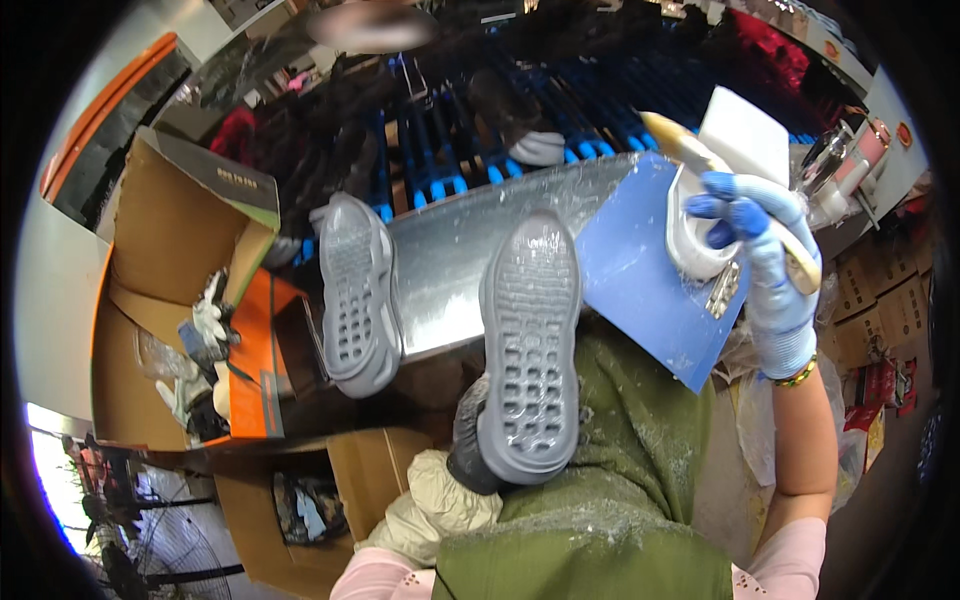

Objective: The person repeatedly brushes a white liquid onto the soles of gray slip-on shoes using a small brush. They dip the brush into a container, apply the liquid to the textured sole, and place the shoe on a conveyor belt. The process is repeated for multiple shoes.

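Nearest the camera, a grey shoe (525, 350) lies sole-up on the person's lap, over a green apron (620, 470). Its long axis runs away from the person, heel low and near the body, toe pointing up toward the near edge of a shiny metal tray (450, 250). The left hand is not clearly visible; a beige glove (440, 495) shows just below and to the left of the shoe's heel, so whether those fingers are closed on the shoe cannot be told.

The right hand (765, 260), in a blue glove, is raised up and to the right of the shoe, well apart from it. Its fingers are curled tight around a brush handle (700, 160) and the rim of a small white pot (695, 245), clamping both together. The handle slants up and left from the hand. The shoe's tread therefore lies down and to the left of these fingers, and the right hand is the nearer visible one to its toe.

Under that hand a blue sheet (640, 280) rests tilted at the tray's right end.

A second grey shoe (355, 295), also sole-up, leans over the tray's left end, roughly parallel to the first.

Farther left an open cardboard box (170, 240) holds odd bits; beyond the tray's far edge runs a blue roller rack (440, 150) with dark shoes on it.
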The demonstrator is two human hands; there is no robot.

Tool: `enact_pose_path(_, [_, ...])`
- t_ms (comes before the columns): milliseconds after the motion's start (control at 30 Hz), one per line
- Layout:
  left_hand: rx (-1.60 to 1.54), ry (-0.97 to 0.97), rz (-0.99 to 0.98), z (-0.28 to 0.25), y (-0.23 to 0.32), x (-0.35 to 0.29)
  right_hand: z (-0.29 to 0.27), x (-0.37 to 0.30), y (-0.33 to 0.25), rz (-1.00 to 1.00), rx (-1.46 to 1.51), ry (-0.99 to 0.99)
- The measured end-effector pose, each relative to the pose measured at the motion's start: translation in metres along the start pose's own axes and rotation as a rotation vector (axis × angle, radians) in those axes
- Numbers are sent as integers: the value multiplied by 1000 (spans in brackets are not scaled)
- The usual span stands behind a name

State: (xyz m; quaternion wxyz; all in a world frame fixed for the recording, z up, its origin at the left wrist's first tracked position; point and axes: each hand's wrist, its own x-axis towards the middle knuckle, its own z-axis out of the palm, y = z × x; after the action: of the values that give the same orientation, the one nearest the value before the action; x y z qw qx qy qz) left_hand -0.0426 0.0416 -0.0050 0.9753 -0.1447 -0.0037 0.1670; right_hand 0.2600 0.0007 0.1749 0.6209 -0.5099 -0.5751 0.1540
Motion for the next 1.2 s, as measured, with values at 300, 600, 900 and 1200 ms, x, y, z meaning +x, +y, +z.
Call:
enact_pose_path(300, [275, 33, 11, 7, -41, 12, 123, -17, -32, 481, 1230, -391])
enact_pose_path(600, [263, 47, -3, -1, -55, 8, 111, 4, 17, 458, 1184, -365])
enact_pose_path(900, [291, 52, 50, 11, -48, -3, 43, 36, -3, 216, 1092, -10])
enact_pose_path(1200, [100, 159, 338, 13, -35, -50, -58, 93, 40, 217, 454, 130])
